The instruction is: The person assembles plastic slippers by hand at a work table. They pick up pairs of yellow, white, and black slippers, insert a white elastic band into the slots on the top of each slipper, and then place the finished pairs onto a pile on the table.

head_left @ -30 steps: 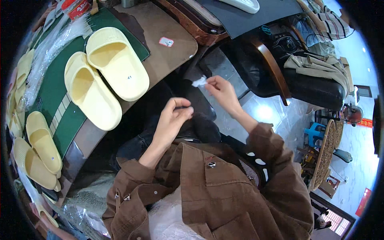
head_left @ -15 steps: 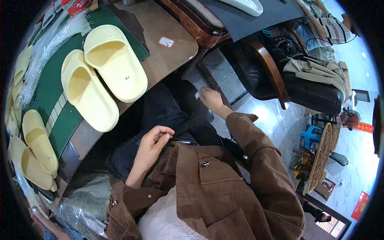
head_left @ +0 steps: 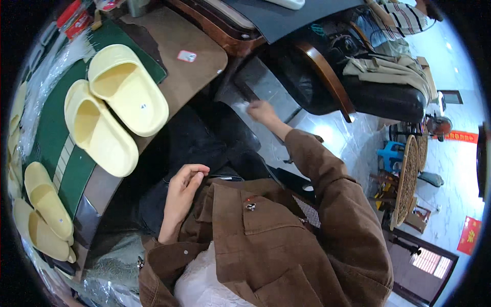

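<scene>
My left hand (head_left: 183,193) hovers over my lap, its fingers loosely bent and the thumb a little apart from them. Nothing shows between them. Farther forward and to the right, my right hand (head_left: 263,112) is blurred by motion, with its fingers curled closed beyond my knee. A faint pale smear lies by its fingertips; what it holds, if anything, is too blurred to name. On the table to my left lies a pair of pale yellow slippers, one slipper (head_left: 146,105) beside the other slipper (head_left: 115,148), both apart from my hands.
More yellow slippers (head_left: 48,197) lie at the table's near left end. A green mat (head_left: 79,176) covers part of the brown table (head_left: 202,48), where a small label (head_left: 187,56) sits. Clear plastic bags (head_left: 56,69) lie beyond. A black chair (head_left: 378,94) stands at the right.
My right hand has moved slightly left and up; the small white scrap at its fingers is now only a smear. My left thumb is closer to its fingers. The whole view has shifted.
</scene>
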Demonstrator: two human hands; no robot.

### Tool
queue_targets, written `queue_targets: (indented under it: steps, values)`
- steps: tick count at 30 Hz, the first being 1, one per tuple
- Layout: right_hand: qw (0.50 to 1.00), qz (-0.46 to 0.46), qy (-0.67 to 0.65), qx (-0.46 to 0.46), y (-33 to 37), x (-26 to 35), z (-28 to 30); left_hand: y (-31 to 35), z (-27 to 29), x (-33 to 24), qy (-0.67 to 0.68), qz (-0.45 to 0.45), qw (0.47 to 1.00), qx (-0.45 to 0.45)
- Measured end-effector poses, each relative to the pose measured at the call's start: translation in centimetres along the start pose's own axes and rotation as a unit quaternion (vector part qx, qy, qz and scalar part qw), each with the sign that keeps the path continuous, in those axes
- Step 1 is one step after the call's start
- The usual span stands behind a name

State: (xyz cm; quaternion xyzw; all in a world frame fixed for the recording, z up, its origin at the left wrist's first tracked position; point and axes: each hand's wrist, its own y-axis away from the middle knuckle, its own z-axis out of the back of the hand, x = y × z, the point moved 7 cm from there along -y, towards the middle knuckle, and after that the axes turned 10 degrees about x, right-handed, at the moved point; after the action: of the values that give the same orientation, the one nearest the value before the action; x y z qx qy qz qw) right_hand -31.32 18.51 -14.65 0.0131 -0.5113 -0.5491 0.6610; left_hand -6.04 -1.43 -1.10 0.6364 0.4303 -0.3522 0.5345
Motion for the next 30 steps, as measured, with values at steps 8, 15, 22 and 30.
queue_targets:
  steps: [8, 15, 22, 30]
  values:
    - [0.997, 0.020, -0.064, 0.026, -4.6, 9.0, -6.6, -0.3, -0.3, -0.3, -0.042, 0.013, 0.999, 0.006]
    - [0.997, 0.065, 0.025, 0.027, -6.2, 14.7, -8.3, -0.1, -0.1, -1.3, -0.055, 0.001, 0.998, -0.004]
    - [0.951, 0.083, 0.071, 0.289, 0.9, 14.7, -6.6, 0.7, 0.9, -2.7, -0.057, -0.080, 0.995, -0.018]
    - [0.887, 0.241, 0.025, 0.392, 14.5, 26.7, -2.2, 5.7, 5.5, -11.6, -0.077, -0.245, 0.958, -0.131]
